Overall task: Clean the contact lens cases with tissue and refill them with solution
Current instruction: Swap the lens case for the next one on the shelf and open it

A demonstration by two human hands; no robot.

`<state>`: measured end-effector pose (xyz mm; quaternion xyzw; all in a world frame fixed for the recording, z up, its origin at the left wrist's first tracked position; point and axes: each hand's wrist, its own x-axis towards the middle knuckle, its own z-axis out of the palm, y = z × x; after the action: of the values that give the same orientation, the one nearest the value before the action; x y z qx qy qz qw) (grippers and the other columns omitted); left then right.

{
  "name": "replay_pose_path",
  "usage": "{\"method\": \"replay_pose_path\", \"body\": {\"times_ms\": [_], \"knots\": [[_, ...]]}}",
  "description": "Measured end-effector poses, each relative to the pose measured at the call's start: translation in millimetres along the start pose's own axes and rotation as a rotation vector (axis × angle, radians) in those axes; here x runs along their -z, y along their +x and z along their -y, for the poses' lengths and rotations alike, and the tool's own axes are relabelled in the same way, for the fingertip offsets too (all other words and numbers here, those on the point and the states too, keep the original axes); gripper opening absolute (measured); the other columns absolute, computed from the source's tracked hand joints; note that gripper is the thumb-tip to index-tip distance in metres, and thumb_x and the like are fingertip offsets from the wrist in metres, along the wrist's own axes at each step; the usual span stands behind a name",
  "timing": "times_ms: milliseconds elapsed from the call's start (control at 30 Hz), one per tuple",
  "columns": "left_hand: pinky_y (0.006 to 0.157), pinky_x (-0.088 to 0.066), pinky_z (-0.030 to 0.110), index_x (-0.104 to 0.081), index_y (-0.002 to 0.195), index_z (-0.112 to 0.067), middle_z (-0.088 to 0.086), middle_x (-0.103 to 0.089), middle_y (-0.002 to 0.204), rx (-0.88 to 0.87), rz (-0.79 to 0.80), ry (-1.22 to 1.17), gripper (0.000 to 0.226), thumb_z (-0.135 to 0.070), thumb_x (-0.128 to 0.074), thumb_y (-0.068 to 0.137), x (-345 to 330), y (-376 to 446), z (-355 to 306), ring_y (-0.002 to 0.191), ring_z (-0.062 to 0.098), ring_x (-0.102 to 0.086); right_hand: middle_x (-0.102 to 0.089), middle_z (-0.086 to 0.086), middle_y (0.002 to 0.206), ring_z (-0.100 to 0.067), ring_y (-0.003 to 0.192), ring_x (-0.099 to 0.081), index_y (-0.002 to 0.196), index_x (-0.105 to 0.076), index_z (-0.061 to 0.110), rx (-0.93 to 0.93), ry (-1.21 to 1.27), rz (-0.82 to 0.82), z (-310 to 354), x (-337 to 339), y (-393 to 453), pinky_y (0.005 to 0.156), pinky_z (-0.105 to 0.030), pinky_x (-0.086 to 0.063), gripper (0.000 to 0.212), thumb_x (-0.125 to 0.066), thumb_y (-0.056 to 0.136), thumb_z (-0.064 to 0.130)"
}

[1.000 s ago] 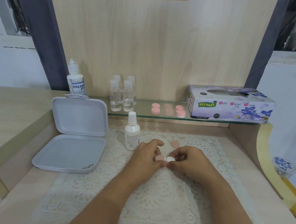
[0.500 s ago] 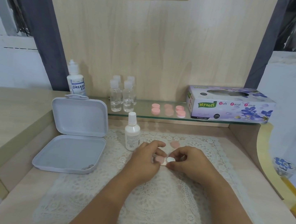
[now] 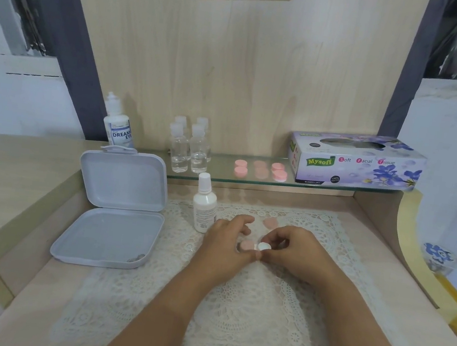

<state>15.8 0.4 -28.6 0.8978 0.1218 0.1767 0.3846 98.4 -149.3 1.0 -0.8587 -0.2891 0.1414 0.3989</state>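
A contact lens case (image 3: 255,246) lies on the lace mat (image 3: 233,304), with a pale pink cap on its left well and a white cap on its right. My left hand (image 3: 227,242) pinches the pink side. My right hand (image 3: 290,249) grips the white cap with curled fingers. A loose pink cap (image 3: 270,223) lies just behind. The white solution bottle (image 3: 204,203) stands left of my hands. Several pink lens cases (image 3: 261,170) sit on the glass shelf (image 3: 221,176) beside the purple tissue box (image 3: 356,160).
An open grey plastic box (image 3: 117,210) lies at the left. A larger solution bottle (image 3: 117,122) and several small clear bottles (image 3: 189,149) stand at the back. A raised wooden ledge (image 3: 1,186) borders the left, a curved wooden side (image 3: 398,238) the right.
My left hand's fingers have lifted and spread a little, and the pink cap of the case shows more. The right hand stays on the white cap.
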Motion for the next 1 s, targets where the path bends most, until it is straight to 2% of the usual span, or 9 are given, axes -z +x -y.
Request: {"method": "replay_pose_path", "body": {"times_ms": [133, 233, 333, 433, 533, 667, 867, 1000], "knots": [[0.097, -0.042, 0.029, -0.046, 0.12, -0.041, -0.014, -0.06, 0.102, 0.019, -0.009, -0.032, 0.047, -0.022, -0.069, 0.083, 1.3, 1.2, 0.2, 0.106, 0.004, -0.049, -0.065, 0.012, 0.075, 0.0, 0.066, -0.058, 0.08, -0.072, 0.031, 0.009, -0.018, -0.01, -0.7, -0.3, 0.5, 0.062, -0.018, -0.043, 0.012, -0.08, 0.072, 0.027], [0.102, -0.04, 0.033, -0.047, 0.127, -0.042, -0.021, -0.063, 0.107, 0.003, 0.037, -0.017, 0.05, -0.015, -0.061, 0.087, 1.3, -0.3, 1.7, 0.112, 0.004, -0.049, -0.064, 0.012, 0.075, -0.001, 0.065, -0.057, 0.081, -0.072, 0.03, 0.012, -0.022, -0.009, -0.6, -0.3, 1.1, 0.062, -0.018, -0.043, 0.013, -0.08, 0.072, 0.027], [0.104, -0.038, 0.03, -0.046, 0.132, -0.044, -0.02, -0.056, 0.116, -0.01, 0.02, 0.01, 0.057, -0.026, -0.068, 0.083, 0.5, -0.7, -0.3, 0.117, 0.007, -0.047, -0.065, 0.011, 0.074, -0.001, 0.064, -0.058, 0.081, -0.072, 0.03, 0.011, -0.026, -0.009, -0.2, -0.1, 0.6, 0.062, -0.019, -0.045, 0.013, -0.08, 0.072, 0.026], [0.1, -0.039, 0.027, -0.051, 0.131, -0.032, -0.017, -0.052, 0.106, -0.013, -0.04, 0.093, 0.055, -0.035, -0.073, 0.08, 1.7, -0.3, -3.6, 0.112, 0.006, -0.044, -0.066, 0.011, 0.075, -0.001, 0.065, -0.059, 0.08, -0.072, 0.029, 0.013, -0.025, -0.009, 0.3, -0.1, 0.6, 0.062, -0.02, -0.047, 0.012, -0.081, 0.072, 0.028], [0.101, -0.039, 0.03, -0.054, 0.125, -0.031, -0.018, -0.052, 0.1, -0.006, -0.038, 0.074, 0.047, -0.03, -0.072, 0.082, 2.0, -0.4, -3.3, 0.108, 0.007, -0.046, -0.065, 0.012, 0.074, 0.0, 0.065, -0.058, 0.081, -0.072, 0.029, 0.01, -0.021, -0.008, 0.4, 0.2, 0.4, 0.061, -0.018, -0.043, 0.012, -0.081, 0.072, 0.026], [0.103, -0.038, 0.032, -0.052, 0.125, -0.038, -0.017, -0.06, 0.108, -0.007, 0.009, 0.03, 0.048, -0.017, -0.067, 0.085, 1.6, 0.6, 0.1, 0.108, 0.002, -0.045, -0.065, 0.011, 0.073, -0.001, 0.063, -0.058, 0.081, -0.072, 0.029, 0.01, -0.011, -0.004, 0.6, 0.0, -0.2, 0.061, -0.019, -0.045, 0.012, -0.08, 0.073, 0.025], [0.095, -0.04, 0.029, -0.047, 0.123, -0.042, -0.015, -0.058, 0.105, 0.016, -0.035, 0.031, 0.054, -0.031, -0.074, 0.077, 0.6, 1.4, 0.2, 0.107, 0.006, -0.044, -0.065, 0.012, 0.071, 0.003, 0.059, -0.057, 0.081, -0.072, 0.03, 0.011, -0.027, -0.008, 0.9, 0.3, -0.1, 0.058, -0.017, -0.042, 0.013, -0.08, 0.073, 0.026], [0.098, -0.042, 0.034, -0.048, 0.119, -0.04, -0.017, -0.062, 0.101, 0.02, -0.004, 0.005, 0.047, -0.023, -0.07, 0.082, 0.7, 2.7, 0.7, 0.106, 0.005, -0.048, -0.065, 0.012, 0.072, 0.001, 0.063, -0.058, 0.08, -0.072, 0.031, 0.008, -0.018, -0.006, 1.5, 0.3, -0.5, 0.06, -0.017, -0.043, 0.013, -0.08, 0.072, 0.026]]}}
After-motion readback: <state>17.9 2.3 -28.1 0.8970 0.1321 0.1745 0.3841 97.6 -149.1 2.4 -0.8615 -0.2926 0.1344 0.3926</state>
